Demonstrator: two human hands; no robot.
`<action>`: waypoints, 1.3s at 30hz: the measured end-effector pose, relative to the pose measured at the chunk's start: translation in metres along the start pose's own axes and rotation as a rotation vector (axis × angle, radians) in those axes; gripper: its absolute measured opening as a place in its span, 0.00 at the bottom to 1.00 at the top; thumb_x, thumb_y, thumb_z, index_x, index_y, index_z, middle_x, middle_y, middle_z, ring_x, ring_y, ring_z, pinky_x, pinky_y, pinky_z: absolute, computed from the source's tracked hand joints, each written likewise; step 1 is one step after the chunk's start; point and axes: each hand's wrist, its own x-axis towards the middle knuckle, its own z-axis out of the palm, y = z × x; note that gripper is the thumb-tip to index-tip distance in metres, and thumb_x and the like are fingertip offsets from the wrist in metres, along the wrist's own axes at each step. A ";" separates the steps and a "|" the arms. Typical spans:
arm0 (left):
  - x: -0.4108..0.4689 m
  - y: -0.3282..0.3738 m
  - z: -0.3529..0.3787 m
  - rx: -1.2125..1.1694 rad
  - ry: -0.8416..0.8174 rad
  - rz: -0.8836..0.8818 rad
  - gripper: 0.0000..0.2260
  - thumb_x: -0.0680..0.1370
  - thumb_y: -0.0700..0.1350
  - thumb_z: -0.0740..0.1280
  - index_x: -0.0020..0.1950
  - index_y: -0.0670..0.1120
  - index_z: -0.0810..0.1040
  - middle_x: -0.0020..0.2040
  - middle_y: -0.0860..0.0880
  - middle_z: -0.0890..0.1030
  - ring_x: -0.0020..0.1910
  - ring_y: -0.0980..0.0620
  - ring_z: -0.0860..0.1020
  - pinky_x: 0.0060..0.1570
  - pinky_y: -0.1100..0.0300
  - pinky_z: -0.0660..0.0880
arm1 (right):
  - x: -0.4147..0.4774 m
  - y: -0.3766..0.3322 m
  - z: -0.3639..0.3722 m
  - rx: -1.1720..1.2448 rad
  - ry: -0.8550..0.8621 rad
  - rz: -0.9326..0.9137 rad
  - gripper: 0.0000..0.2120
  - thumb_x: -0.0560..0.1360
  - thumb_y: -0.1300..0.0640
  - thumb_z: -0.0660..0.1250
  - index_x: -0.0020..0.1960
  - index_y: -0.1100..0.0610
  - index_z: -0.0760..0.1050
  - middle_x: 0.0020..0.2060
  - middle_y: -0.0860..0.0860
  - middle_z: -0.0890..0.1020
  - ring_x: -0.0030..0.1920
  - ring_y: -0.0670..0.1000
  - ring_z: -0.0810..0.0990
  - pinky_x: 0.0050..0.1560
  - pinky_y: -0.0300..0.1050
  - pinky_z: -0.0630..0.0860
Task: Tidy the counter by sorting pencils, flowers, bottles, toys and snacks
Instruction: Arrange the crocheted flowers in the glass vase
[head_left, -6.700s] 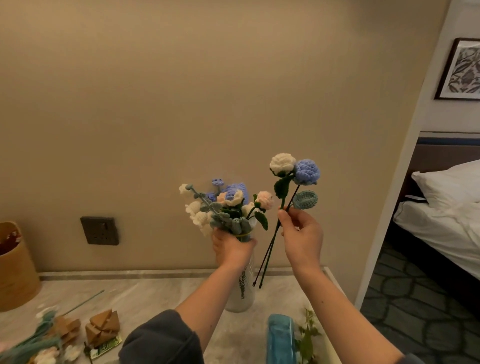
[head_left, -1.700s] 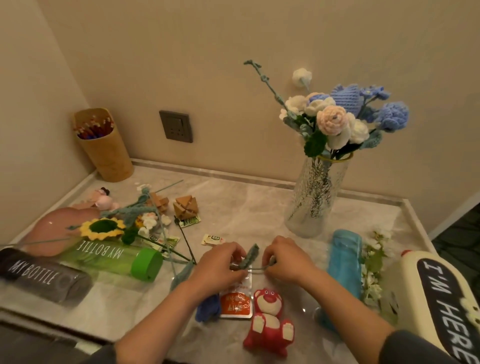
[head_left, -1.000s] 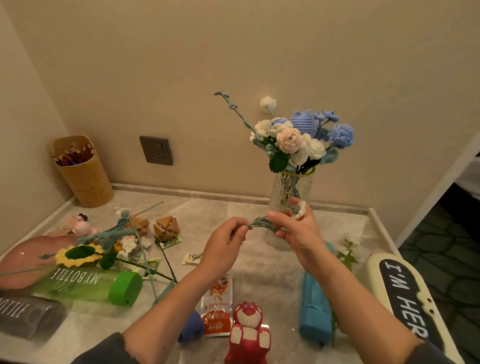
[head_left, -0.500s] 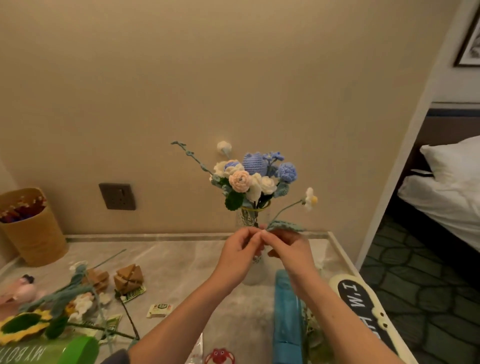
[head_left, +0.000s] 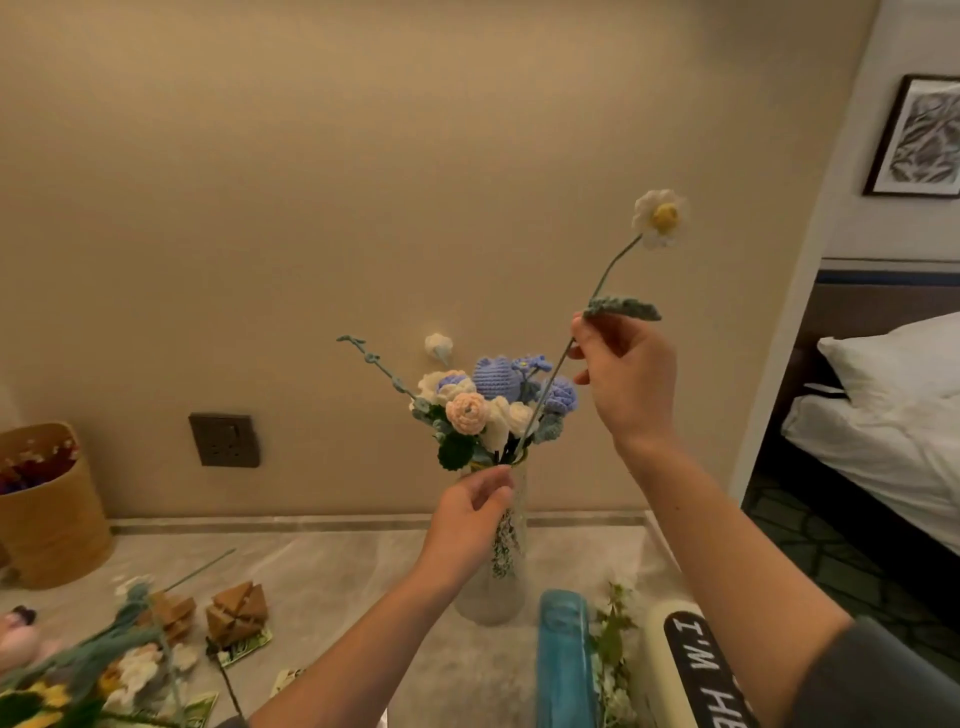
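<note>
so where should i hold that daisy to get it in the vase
Pinch the daisy by its bare stem under the leaf, coming from the right, as the right hand does. The stem is thin and slants down-left to the vase mouth, so a hold there should steer its tip.

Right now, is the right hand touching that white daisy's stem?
Touching. The head view shows the right hand pinching the daisy's stem between thumb and fingers, just under its leaf.
</note>
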 end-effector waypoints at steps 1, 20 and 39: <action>0.000 0.000 -0.001 0.005 0.005 -0.006 0.12 0.80 0.40 0.63 0.63 0.47 0.77 0.56 0.53 0.81 0.53 0.64 0.77 0.45 0.79 0.70 | 0.005 -0.003 0.001 -0.019 0.006 -0.025 0.06 0.76 0.56 0.70 0.40 0.53 0.81 0.31 0.48 0.82 0.32 0.50 0.82 0.34 0.55 0.80; 0.011 0.004 0.009 -0.047 0.010 -0.077 0.20 0.80 0.36 0.60 0.72 0.45 0.68 0.49 0.52 0.80 0.46 0.54 0.78 0.41 0.71 0.74 | 0.002 0.026 0.017 -0.111 -0.072 -0.032 0.08 0.77 0.55 0.70 0.46 0.58 0.84 0.37 0.51 0.85 0.37 0.52 0.82 0.43 0.57 0.80; 0.016 -0.001 0.016 0.020 -0.043 -0.073 0.22 0.80 0.36 0.57 0.73 0.51 0.66 0.37 0.47 0.77 0.29 0.57 0.72 0.31 0.68 0.70 | -0.079 0.117 0.028 -0.287 -0.323 0.205 0.05 0.75 0.59 0.69 0.42 0.52 0.82 0.34 0.49 0.83 0.35 0.51 0.79 0.33 0.47 0.70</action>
